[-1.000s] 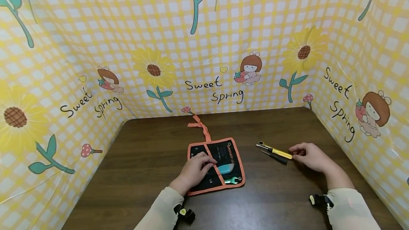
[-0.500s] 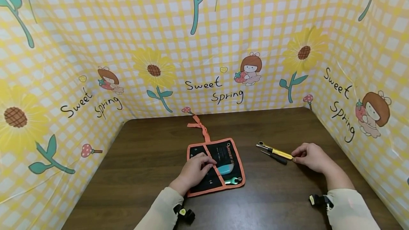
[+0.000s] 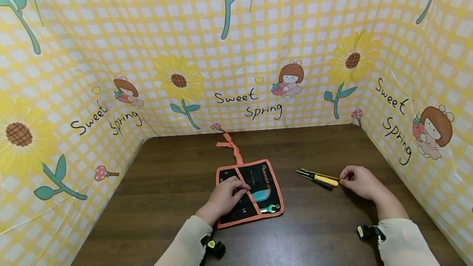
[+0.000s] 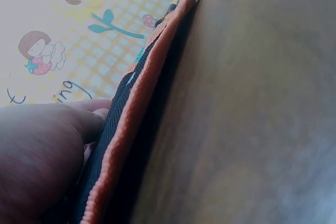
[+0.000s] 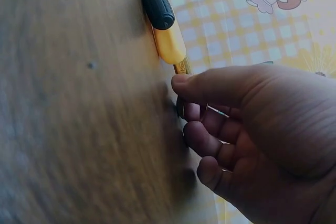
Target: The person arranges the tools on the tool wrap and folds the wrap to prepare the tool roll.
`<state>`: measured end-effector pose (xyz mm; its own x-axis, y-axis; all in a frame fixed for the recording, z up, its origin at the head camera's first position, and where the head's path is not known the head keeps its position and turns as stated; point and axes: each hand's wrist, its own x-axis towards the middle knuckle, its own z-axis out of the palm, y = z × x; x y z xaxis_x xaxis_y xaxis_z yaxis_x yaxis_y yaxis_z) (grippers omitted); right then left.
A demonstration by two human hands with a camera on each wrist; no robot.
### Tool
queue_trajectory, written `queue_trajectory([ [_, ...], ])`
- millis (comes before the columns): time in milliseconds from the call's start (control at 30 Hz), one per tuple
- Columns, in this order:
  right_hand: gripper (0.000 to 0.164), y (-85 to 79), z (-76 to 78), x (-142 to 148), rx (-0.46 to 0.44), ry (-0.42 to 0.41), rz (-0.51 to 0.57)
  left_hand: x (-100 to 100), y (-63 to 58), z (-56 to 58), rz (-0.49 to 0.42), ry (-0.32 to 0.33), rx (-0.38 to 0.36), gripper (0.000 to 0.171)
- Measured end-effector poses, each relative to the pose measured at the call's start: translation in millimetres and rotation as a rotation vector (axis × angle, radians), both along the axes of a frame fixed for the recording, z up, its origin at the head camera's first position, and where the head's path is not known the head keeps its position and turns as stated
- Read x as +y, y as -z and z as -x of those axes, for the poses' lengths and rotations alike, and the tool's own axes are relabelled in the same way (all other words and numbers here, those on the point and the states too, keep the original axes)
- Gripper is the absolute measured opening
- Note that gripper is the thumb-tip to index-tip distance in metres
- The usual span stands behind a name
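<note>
A black tool pouch (image 3: 260,173) with orange trim lies at mid-table; its pockets hold a turquoise-handled tool (image 3: 261,195) and a green-tinted wrench (image 3: 269,208). My left hand (image 3: 226,195) lies over the pouch's left half, thumb and fingertips pinching the orange pocket edge. To the right, my right hand (image 3: 360,182) pinches one end of a slim metal wrench (image 5: 181,68) between thumb and forefinger. The wrench stands on its edge beside a yellow-handled screwdriver (image 3: 327,180). Alongside lies a black-handled screwdriver (image 3: 325,184). Part of the wrench is hidden by the fingers.
An orange tie strap (image 3: 236,151) runs from the pouch toward the back of the brown wooden table (image 3: 170,184). Yellow checked cloth (image 3: 236,69) with printed flowers walls in the back and both sides.
The right fingers have closed on the wrench's near end and turned it from flat onto its edge; its ring end no longer shows face up. The left hand stays on the pouch.
</note>
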<state>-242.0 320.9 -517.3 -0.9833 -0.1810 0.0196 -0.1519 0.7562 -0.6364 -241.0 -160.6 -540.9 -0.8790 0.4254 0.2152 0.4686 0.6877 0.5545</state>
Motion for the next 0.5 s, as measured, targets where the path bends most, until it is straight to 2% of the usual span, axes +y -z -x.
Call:
queue_trajectory([
  [167, 0.004, 1.9, 1.9, -0.3, 0.001, 0.001, 0.006, 0.4, -0.5, 0.2, 0.002, -0.015, -0.020, 0.017],
  [500, 0.014, 0.0, 1.4, -0.7, 0.008, -0.008, 0.010, 0.8, -0.7, 0.8, 0.006, -0.039, -0.028, 0.019],
])
